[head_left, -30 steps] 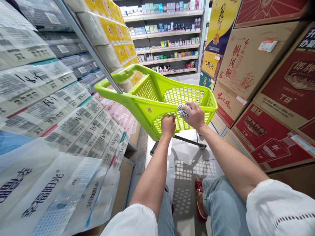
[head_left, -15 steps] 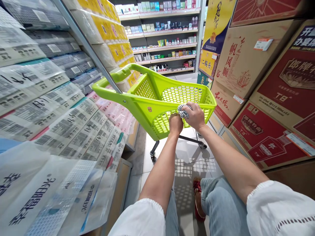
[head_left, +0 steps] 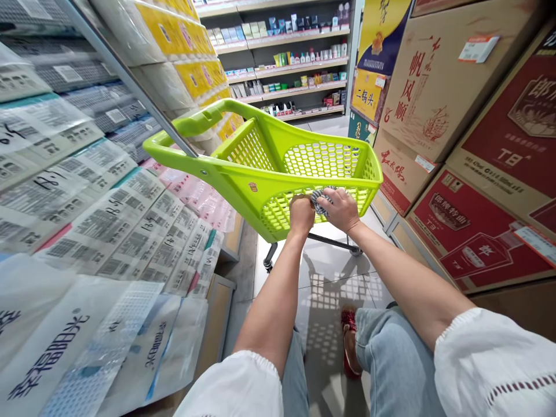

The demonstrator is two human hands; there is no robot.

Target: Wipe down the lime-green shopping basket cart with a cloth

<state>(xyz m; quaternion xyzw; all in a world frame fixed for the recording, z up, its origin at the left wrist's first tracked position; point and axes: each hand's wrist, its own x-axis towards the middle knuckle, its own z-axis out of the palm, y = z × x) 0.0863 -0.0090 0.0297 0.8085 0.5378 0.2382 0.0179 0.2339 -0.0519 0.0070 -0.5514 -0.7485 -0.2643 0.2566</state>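
The crumpled blue-and-white checked cloth [head_left: 320, 200] lies at 12 o'clock from the person, pressed to the near end wall of the lime-green perforated plastic shopping trolley [head_left: 243, 182], just under its rim. The right hand [head_left: 342, 211] has its fingers closed round the cloth, so only a wad shows past the knuckles. The left hand [head_left: 302, 215] touches the cloth on its 9 o'clock side, curled into a fist on the same wall. It seems to grip the plastic, though its fingertips are hidden.

The wiping looks to be on this near wall only. No streak or wet patch shows, so what is already wiped cannot be told. The looped green handle [head_left: 191, 124] at 10 o'clock has neither hand on it.

Both bare forearms reach forward almost straight and meet at the trolley, white sleeves at the elbows. Pale jeans [head_left: 391, 359] and a red shoe [head_left: 348, 341] show at 6 o'clock on the grey tiled floor [head_left: 330, 278].

Plastic-wrapped tissue packs [head_left: 108, 208] stack at 9 o'clock, brown and red cardboard cartons [head_left: 434, 87] at 3 o'clock, and shelves of small goods [head_left: 295, 58] stand beyond the trolley at 12 o'clock
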